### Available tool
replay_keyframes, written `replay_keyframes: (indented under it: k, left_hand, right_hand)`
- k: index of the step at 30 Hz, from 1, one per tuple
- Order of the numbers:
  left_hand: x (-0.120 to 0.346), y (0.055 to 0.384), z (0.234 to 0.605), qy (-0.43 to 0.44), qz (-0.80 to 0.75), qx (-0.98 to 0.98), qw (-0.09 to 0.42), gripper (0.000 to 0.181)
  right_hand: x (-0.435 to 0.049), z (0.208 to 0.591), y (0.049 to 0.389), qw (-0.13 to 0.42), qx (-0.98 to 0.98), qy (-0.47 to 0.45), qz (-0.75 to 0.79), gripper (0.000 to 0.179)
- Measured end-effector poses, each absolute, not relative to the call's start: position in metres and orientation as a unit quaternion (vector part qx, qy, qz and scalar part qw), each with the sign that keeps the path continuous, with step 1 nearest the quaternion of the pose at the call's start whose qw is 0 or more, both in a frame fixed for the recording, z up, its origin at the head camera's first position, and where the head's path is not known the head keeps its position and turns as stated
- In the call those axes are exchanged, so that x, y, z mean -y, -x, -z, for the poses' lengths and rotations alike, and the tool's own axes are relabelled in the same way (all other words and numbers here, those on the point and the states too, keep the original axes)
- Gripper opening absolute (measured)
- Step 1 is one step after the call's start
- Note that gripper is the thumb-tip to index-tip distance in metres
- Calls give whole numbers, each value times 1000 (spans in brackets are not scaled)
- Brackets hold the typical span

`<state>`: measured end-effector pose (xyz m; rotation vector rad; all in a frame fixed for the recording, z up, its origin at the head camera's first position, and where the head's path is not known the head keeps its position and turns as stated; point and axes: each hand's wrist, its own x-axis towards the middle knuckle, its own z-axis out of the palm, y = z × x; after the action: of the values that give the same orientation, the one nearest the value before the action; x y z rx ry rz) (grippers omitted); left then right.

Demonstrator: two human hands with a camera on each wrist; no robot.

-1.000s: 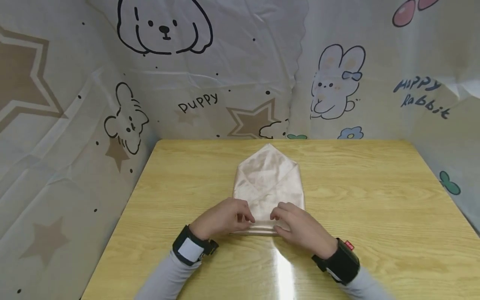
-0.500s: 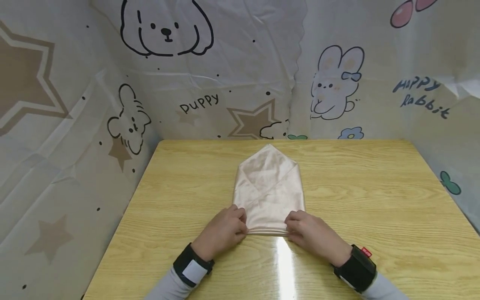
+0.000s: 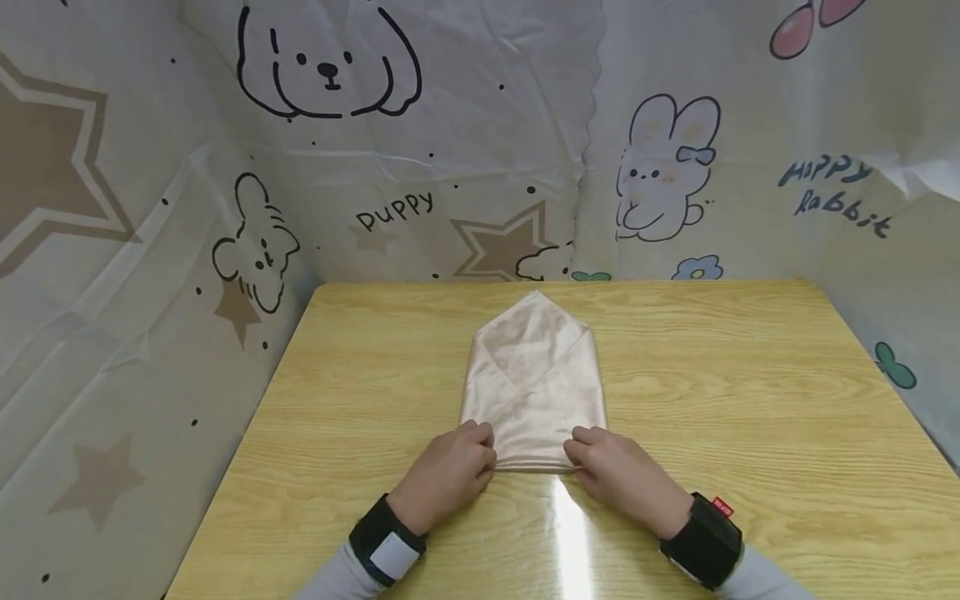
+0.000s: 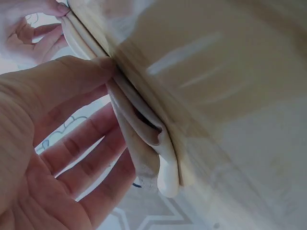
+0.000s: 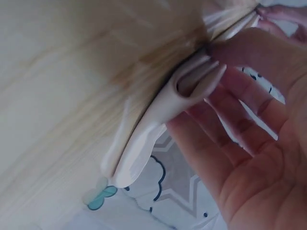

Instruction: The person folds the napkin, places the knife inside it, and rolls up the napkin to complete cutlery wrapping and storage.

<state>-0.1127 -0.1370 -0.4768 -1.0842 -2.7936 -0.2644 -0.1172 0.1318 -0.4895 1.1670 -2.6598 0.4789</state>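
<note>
A pale pink satin cloth [image 3: 536, 383], folded into a shape with a pointed far end, lies on the table. My left hand [image 3: 446, 467] pinches its near left corner, and my right hand [image 3: 626, 471] pinches the near right corner. In the left wrist view, the left thumb [image 4: 91, 72] presses on the edge of the stacked folds [image 4: 139, 158], with the fingers on the cloth's other side. The right wrist view has the right thumb [image 5: 244, 45] at the layered edge, beside a rolled, open-ended fold [image 5: 192, 88].
The wood-grain table [image 3: 360, 375] extends on all sides of the cloth. A light curtain [image 3: 420, 100] printed with cartoon animals and stars hangs along its back and sides. A black strap [image 3: 386, 542] is round each wrist.
Both hands have moved apart, from over the middle of the cloth's near edge to its near corners, and now pinch there. In the last half second they have barely moved.
</note>
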Motion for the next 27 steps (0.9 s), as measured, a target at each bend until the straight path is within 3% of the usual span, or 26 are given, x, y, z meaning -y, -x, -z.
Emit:
replay_keyframes:
  k: [11, 21, 27]
  left_hand:
    - [130, 122, 473, 386, 54, 915, 102, 13]
    - [139, 157, 472, 351, 139, 926, 6, 8]
    - [139, 169, 477, 336, 150, 929, 18, 8]
  right_hand:
    - [-125, 491, 119, 104, 907, -373, -165, 22]
    - [-131, 483, 143, 60, 909, -333, -241, 27]
    - [-129, 483, 149, 66, 925, -310, -210, 23]
